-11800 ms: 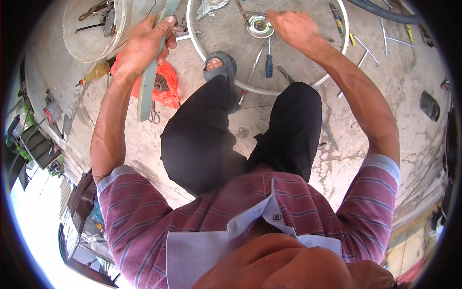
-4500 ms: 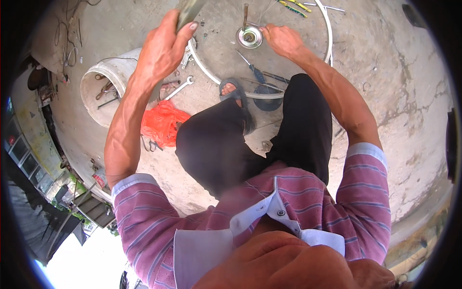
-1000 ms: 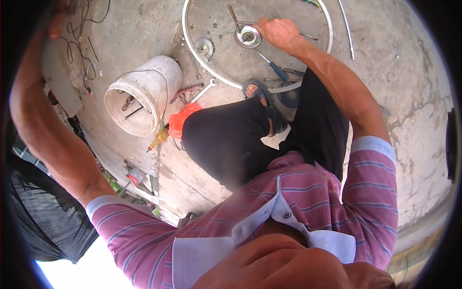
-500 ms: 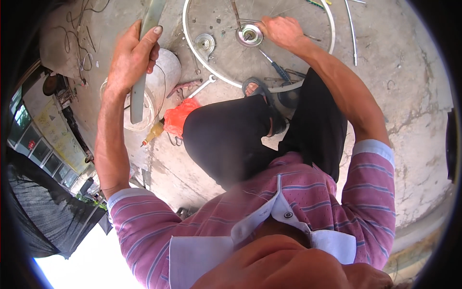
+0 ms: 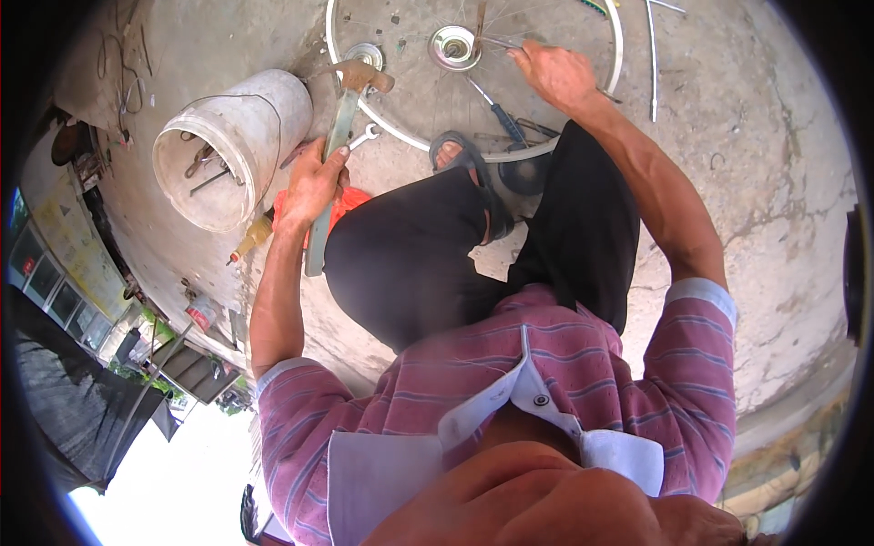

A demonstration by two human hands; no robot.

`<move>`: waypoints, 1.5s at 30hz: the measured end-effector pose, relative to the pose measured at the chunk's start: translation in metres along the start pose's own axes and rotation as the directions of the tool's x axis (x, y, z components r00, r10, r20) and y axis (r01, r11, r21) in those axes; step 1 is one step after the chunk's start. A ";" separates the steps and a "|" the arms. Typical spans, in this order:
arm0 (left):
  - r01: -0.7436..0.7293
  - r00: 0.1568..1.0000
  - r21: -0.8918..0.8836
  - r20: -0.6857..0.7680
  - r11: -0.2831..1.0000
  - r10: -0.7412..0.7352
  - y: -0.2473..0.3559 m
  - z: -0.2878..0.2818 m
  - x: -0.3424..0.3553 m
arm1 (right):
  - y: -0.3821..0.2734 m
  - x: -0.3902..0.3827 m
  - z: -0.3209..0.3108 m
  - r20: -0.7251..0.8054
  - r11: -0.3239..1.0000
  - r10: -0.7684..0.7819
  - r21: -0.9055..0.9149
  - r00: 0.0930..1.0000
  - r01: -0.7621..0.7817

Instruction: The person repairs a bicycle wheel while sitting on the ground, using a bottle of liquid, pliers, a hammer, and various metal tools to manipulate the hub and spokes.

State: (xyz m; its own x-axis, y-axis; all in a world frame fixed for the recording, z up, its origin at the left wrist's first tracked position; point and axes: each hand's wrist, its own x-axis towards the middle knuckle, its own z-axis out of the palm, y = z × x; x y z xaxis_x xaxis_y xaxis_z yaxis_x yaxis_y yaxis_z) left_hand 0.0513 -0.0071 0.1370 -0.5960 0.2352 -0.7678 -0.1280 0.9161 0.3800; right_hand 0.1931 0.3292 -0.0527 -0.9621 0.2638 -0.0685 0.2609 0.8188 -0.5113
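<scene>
My left hand (image 5: 314, 182) is closed around the pale grey-green handle of a hammer (image 5: 343, 118). Its rusty head points away from me, over the near left part of a bicycle wheel rim (image 5: 410, 141). The wheel lies flat on the concrete with a shiny round hub (image 5: 454, 48) at its middle. Right of the hub, my right hand (image 5: 557, 75) grips the end of a thin metal rod (image 5: 499, 43); its tip is near the hub's edge. A rusty bar (image 5: 480, 20) also stands by the hub. Exactly how the tips meet the hub is too small to tell.
A white bucket (image 5: 291, 96) with tools inside lies on its side at left. Near my left hand are a spanner (image 5: 365, 136), a red plastic bag (image 5: 350, 202) and a yellow-brown bottle (image 5: 250, 240). A dark-handled screwdriver (image 5: 506, 120) lies by the rim; a metal rod (image 5: 654, 64) lies at right.
My left hand has come down and to the right with the hammer, whose head is now in sight. The bucket is uncovered. My right hand remains by the hub with the rod.
</scene>
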 end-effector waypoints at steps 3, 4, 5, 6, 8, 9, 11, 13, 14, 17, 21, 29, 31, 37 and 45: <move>-0.009 0.998 -0.089 -0.061 0.996 0.004 -0.015 -0.002 -0.006 | -0.001 0.000 -0.002 -0.001 1.000 0.007 -0.029 1.000 -0.007; -0.020 0.997 -0.107 -0.082 0.994 0.011 -0.016 -0.003 -0.008 | -0.002 0.000 -0.002 0.019 0.999 0.013 -0.034 1.000 -0.012; -0.032 0.994 -0.123 -0.103 0.992 0.019 -0.015 -0.003 -0.008 | -0.003 -0.002 -0.003 0.039 0.999 0.021 -0.038 0.999 -0.020; -0.034 0.994 -0.122 -0.104 0.992 0.021 -0.013 -0.002 -0.008 | -0.004 -0.005 -0.003 0.037 0.999 0.021 -0.039 0.999 -0.020; -0.086 0.990 -0.139 -0.127 0.986 0.069 0.001 -0.001 -0.008 | -0.010 -0.011 -0.003 0.093 0.996 0.090 -0.030 0.992 -0.088; -0.126 0.986 -0.131 -0.130 0.983 0.109 0.006 0.001 -0.005 | -0.010 -0.014 0.000 0.090 0.996 0.091 -0.027 0.992 -0.089; -0.162 0.981 -0.135 -0.128 0.977 0.145 0.017 0.005 0.000 | -0.010 -0.022 0.010 0.101 0.986 0.145 0.065 0.984 -0.152; -0.213 0.973 -0.170 -0.122 0.962 0.194 0.032 0.011 0.002 | -0.009 -0.029 0.022 0.102 0.969 0.175 0.161 0.979 -0.190; -0.218 0.972 -0.162 -0.123 0.962 0.199 0.041 0.014 0.002 | -0.008 -0.030 0.026 0.111 0.942 0.200 0.250 0.973 -0.222; -0.264 0.964 -0.154 -0.080 0.952 0.254 0.066 0.023 -0.004 | -0.007 -0.032 0.033 0.127 0.915 0.223 0.315 0.967 -0.252; -0.294 0.955 -0.091 -0.052 0.951 0.290 0.084 0.030 -0.013 | -0.007 -0.027 0.028 0.118 0.907 0.233 0.333 0.965 -0.260; -0.335 0.936 0.429 0.047 0.839 0.350 0.149 0.033 -0.032 | -0.018 -0.034 0.024 0.214 0.887 0.265 0.328 0.940 -0.324; -0.369 0.911 0.567 0.065 0.737 0.407 0.183 0.024 -0.044 | -0.020 -0.034 0.023 0.205 0.878 0.273 0.347 0.940 -0.331; -0.728 0.488 0.519 -0.066 0.448 0.870 0.316 -0.016 -0.113 | -0.017 -0.041 0.026 0.120 0.865 0.294 0.388 0.948 -0.317; -0.238 0.941 0.843 0.077 0.482 0.331 0.214 0.023 0.000 | -0.035 -0.054 0.044 0.008 0.925 0.186 0.335 0.982 -0.178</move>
State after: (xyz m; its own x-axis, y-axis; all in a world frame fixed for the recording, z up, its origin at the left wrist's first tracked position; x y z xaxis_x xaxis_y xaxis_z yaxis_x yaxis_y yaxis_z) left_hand 0.0422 0.1967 0.2064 -0.5422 0.5492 -0.6359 0.7486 0.6595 -0.0687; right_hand 0.2319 0.2636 -0.0691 -0.8973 0.4075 -0.1697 0.3866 0.5401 -0.7476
